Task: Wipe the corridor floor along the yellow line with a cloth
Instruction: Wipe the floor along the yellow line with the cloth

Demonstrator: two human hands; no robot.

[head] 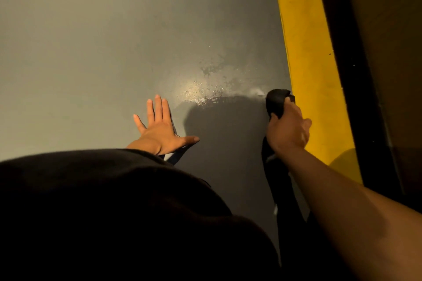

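Smooth grey corridor floor [91, 52] fills most of the head view, with a wet, glistening patch [205, 84] caught in the light near its middle. A broad yellow painted line [312, 70] is seen along the right side, running from near to far, bordered on its right by a dark strip [356, 89]. The left hand [159, 128] is laid flat on the floor, fingers straight and spread, thumb stretched out to the right. A dark, bunched cloth [276, 100] is gripped by the right hand [287, 130], fingers curled round it. The cloth's bunched end is pointed away from the person and pressed to the grey floor just beside the yellow line's left edge. Its long axis is set roughly parallel to the line, and its other end trails back under the right forearm.
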